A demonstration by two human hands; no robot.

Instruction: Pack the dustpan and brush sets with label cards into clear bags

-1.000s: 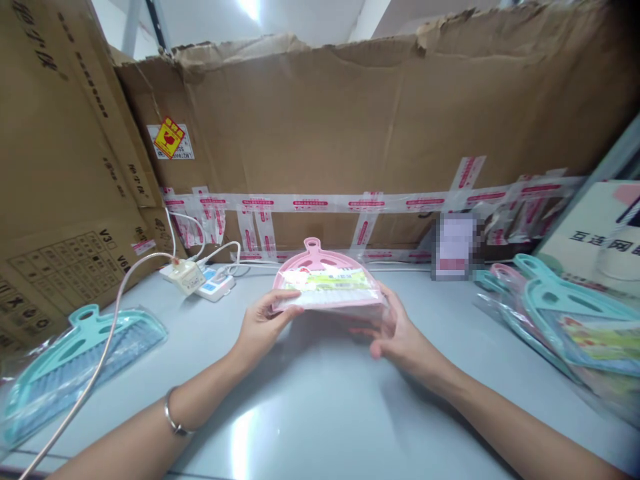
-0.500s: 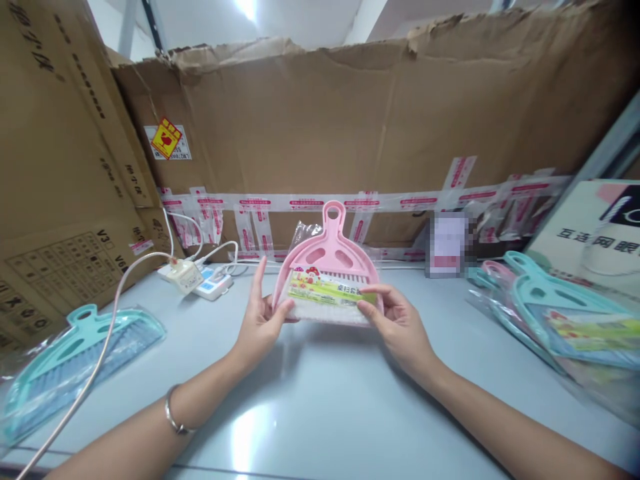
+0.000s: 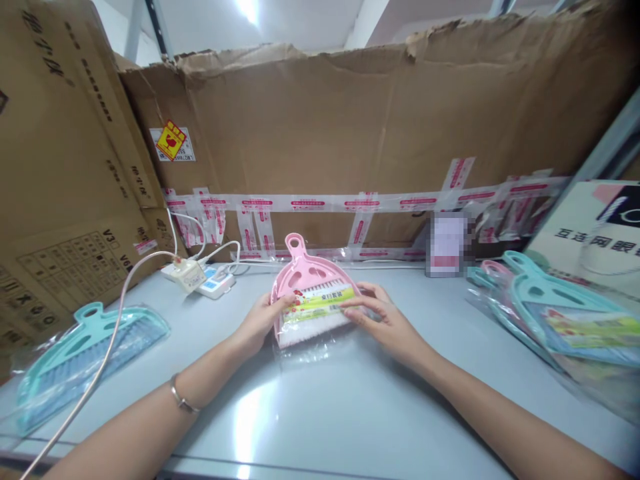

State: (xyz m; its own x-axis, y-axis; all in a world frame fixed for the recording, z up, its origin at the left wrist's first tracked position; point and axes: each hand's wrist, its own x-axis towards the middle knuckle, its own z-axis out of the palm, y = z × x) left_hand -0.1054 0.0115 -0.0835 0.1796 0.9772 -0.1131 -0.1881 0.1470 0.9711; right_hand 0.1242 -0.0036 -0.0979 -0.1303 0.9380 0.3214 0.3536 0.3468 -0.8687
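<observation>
Between my hands is a pink dustpan point(image 3: 320, 272) with a white-bristled brush point(image 3: 310, 329) nested in it, inside a clear plastic bag. A green and yellow printed label point(image 3: 315, 302) lies across its middle. My left hand point(image 3: 261, 321) grips the left edge, thumb on the front and fingers behind. At the right edge my right hand point(image 3: 383, 321) holds the pack, its thumb and forefinger on the label's end. The dustpan is tilted, its handle leaning up and to the left.
A bagged turquoise dustpan point(image 3: 95, 347) lies at left, crossed by a white cable point(image 3: 113, 337). Several bagged dustpans point(image 3: 565, 300) are piled at right. A power strip point(image 3: 216, 283) sits at the back left. Behind stands a large cardboard sheet point(image 3: 310, 133), with a blurred upright object point(image 3: 447, 245) before it.
The pink dustpan has come down towards the table and its handle has swung to the left. My left forefinger, raised before, now rests against the pack.
</observation>
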